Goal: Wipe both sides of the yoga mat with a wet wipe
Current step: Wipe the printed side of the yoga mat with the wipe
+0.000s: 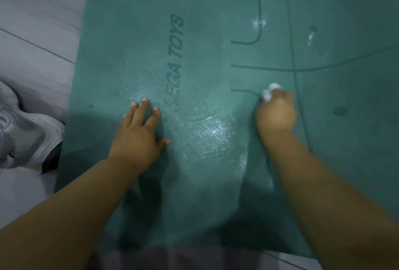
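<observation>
A teal yoga mat (207,21) lies flat on the floor and fills most of the view, printed side up with dark guide lines and lettering. A wet sheen covers its near middle. My left hand (138,133) presses flat on the mat, fingers spread, left of the lettering. My right hand (277,113) is closed around a crumpled white wet wipe (271,92), which pokes out past the fingers and touches the mat by a curved guide line. The right hand is blurred.
Pale grey wood-look floor (36,32) runs along the mat's left edge. A grey shoe (19,131) sits on the floor at the left, close to the mat's edge. The mat's near end stops just in front of my body.
</observation>
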